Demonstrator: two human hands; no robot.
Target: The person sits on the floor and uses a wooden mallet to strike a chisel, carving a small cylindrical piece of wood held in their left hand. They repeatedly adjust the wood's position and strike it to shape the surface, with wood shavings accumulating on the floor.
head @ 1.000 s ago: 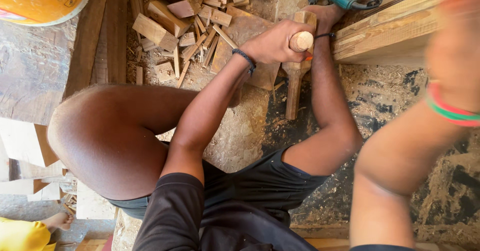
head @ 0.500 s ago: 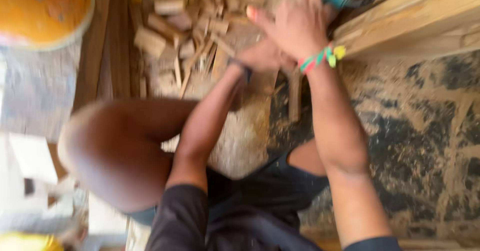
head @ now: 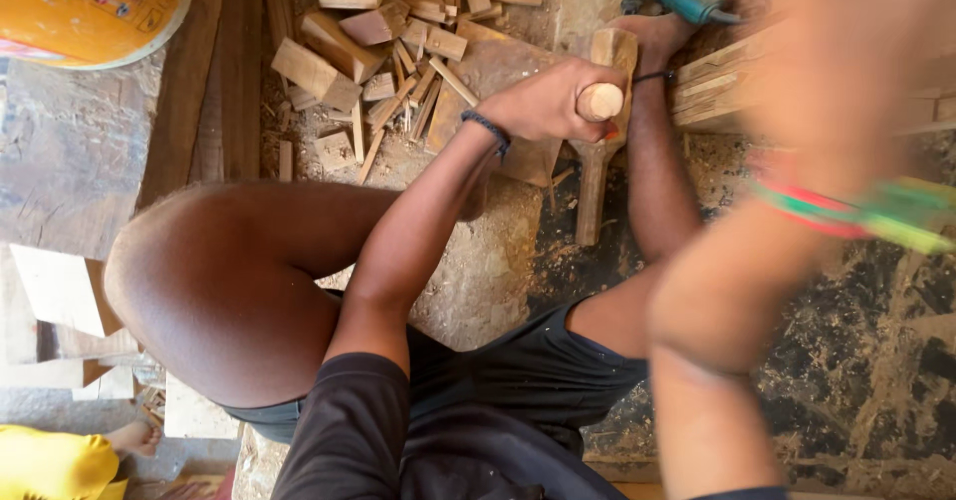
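A seated co-worker's bent leg (head: 229, 281) fills the middle. The right hand (head: 856, 72) (too blurred to tell whether it is open or closed) hovers over stacked planks (head: 717, 87) at the right. Just beside them, the co-worker's hand (head: 548, 102) grips a round wooden handle (head: 600, 102). The left hand is out of view.

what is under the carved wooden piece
The carved wooden piece has sawdust-covered ground under its lower stem. One hand and another hand of the seated person cover its upper part, hiding what lies beneath.
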